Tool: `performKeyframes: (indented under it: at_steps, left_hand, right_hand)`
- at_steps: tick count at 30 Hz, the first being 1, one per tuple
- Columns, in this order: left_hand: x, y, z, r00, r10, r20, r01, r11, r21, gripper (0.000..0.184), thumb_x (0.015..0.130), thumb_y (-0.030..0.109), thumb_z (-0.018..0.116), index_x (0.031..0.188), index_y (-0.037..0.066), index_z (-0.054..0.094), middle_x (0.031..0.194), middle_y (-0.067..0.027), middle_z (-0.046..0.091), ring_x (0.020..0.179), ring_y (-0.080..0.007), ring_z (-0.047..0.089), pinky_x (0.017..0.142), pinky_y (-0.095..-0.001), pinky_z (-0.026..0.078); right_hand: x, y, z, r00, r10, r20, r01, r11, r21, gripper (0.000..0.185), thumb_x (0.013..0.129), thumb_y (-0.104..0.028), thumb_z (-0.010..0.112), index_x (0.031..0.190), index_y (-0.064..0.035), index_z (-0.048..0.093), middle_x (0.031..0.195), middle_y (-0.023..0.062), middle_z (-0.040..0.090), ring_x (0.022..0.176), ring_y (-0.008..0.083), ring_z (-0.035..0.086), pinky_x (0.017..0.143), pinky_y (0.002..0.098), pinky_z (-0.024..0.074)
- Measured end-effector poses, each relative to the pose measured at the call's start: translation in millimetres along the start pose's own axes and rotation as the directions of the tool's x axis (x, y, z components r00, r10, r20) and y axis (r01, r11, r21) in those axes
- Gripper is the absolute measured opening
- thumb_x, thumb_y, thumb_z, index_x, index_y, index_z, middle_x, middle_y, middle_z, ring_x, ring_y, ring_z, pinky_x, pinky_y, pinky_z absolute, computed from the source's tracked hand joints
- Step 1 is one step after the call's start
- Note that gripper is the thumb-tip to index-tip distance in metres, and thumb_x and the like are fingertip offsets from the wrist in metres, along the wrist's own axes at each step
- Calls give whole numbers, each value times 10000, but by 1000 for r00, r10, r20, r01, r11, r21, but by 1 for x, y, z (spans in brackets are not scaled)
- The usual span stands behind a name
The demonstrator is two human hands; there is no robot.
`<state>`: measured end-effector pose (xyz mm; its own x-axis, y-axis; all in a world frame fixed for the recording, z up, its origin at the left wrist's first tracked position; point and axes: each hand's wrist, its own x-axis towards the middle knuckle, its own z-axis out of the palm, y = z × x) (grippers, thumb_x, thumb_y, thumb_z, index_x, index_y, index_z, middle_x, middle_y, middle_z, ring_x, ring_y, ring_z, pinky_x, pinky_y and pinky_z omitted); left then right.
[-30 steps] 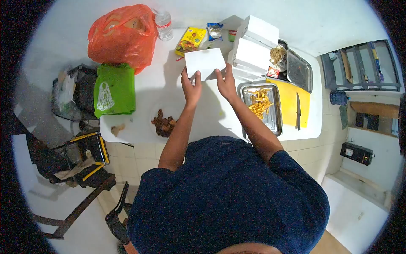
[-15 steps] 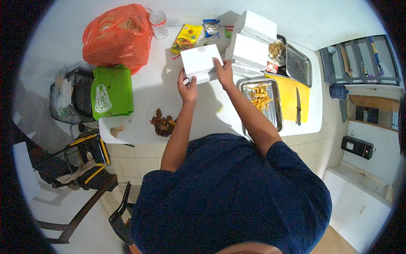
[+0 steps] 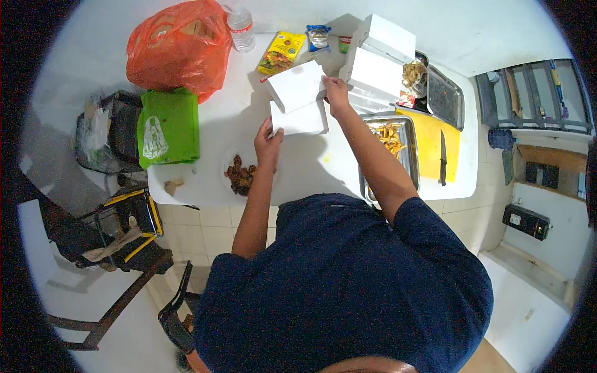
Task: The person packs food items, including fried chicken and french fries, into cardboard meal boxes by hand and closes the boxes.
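Observation:
A white cardboard food box (image 3: 303, 118) is between my hands above the white table, its upper panel (image 3: 297, 85) tilted up at the back and its lower part flat in front. My left hand (image 3: 268, 144) grips the front left corner of the lower part, thumb on top. My right hand (image 3: 337, 94) pinches the right edge of the upper panel. Several more white boxes (image 3: 376, 68) are stacked just beyond my right hand. Below my left hand, a clear plate holds dark browned meat pieces (image 3: 240, 176).
Right of me are a metal tray (image 3: 412, 168) of fries, a yellow cutting board (image 3: 451, 146) with a knife (image 3: 443, 158), and another metal tray (image 3: 446, 96). Along the back stand a yellow packet (image 3: 281, 53), a water bottle (image 3: 241, 30) and a red bag (image 3: 180, 50). A green bag (image 3: 169, 127) lies left.
The box's upper panel has lifted and tilted back, exposing more of the lower part. My left hand has moved down slightly; my right hand has shifted to the panel's right edge.

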<state>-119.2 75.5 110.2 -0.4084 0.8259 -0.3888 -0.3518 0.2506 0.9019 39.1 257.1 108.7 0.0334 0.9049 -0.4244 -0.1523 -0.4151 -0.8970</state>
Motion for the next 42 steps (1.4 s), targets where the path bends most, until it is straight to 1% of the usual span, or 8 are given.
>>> performKeyframes:
  at_steps: [6,15,25,29,34,37,40,42]
  left_hand:
    - [-38,-13,-13,1000,-22,11,22,1000,-5,596,838,10,629,1384,47,393,1210,-177,544,995,-214,572,866,-308,472]
    - [-56,-42,-12,982,-181,55,181,983,-4,671,813,-5,653,1397,153,363,1244,-205,461,1023,-223,537,844,-336,483]
    - [-49,-98,2,929,-346,131,364,919,-149,720,815,-35,629,1416,178,296,1246,-222,452,1084,-281,514,867,-370,487]
    - [-50,-129,7,958,-215,192,175,963,205,654,781,31,673,1356,101,367,1106,-167,552,1002,-255,558,848,-372,478]
    - [-46,-144,13,970,14,244,-190,672,716,660,707,173,748,1279,46,442,1013,-163,588,896,-265,586,814,-384,471]
    - [-44,-125,18,927,-221,303,-84,666,741,767,681,220,769,1331,58,394,1165,-215,531,1061,-318,533,884,-441,447]
    - [-70,-83,46,881,152,448,-459,46,887,945,643,277,793,1419,89,286,1382,-223,366,1287,-367,352,985,-540,361]
    - [-77,-54,67,801,-2,599,-599,8,801,1078,602,324,820,1455,107,199,1469,-193,229,1350,-402,218,1042,-582,253]
  right_hand:
    - [-9,0,2,992,80,-96,-66,987,145,224,844,-209,662,985,-61,569,826,47,559,690,158,538,589,329,460]
    - [0,43,-9,910,-372,-184,253,849,-464,513,841,-232,667,1226,41,464,1221,228,459,1034,321,514,897,392,434]
    - [-94,125,-130,883,-449,136,387,535,-751,496,878,-251,618,1234,47,445,1177,231,510,1063,330,541,839,383,487]
    - [-140,138,-168,900,-312,306,434,570,-698,500,876,-226,627,1265,28,444,1102,232,548,920,307,607,795,379,504]
    - [-154,147,-181,957,-220,189,288,649,-704,532,830,-245,660,1246,27,471,1091,243,576,962,364,594,836,415,487]
    - [-162,146,-181,979,-192,71,181,651,-738,489,818,-249,660,1197,18,504,1052,237,602,949,400,597,835,436,477]
    - [-174,139,-186,978,-190,88,189,626,-757,471,838,-254,640,1195,18,498,1084,249,584,982,416,580,838,454,470]
    - [-178,145,-192,973,-206,108,208,568,-796,449,870,-268,601,1182,36,489,1120,269,561,1010,432,561,864,464,456]
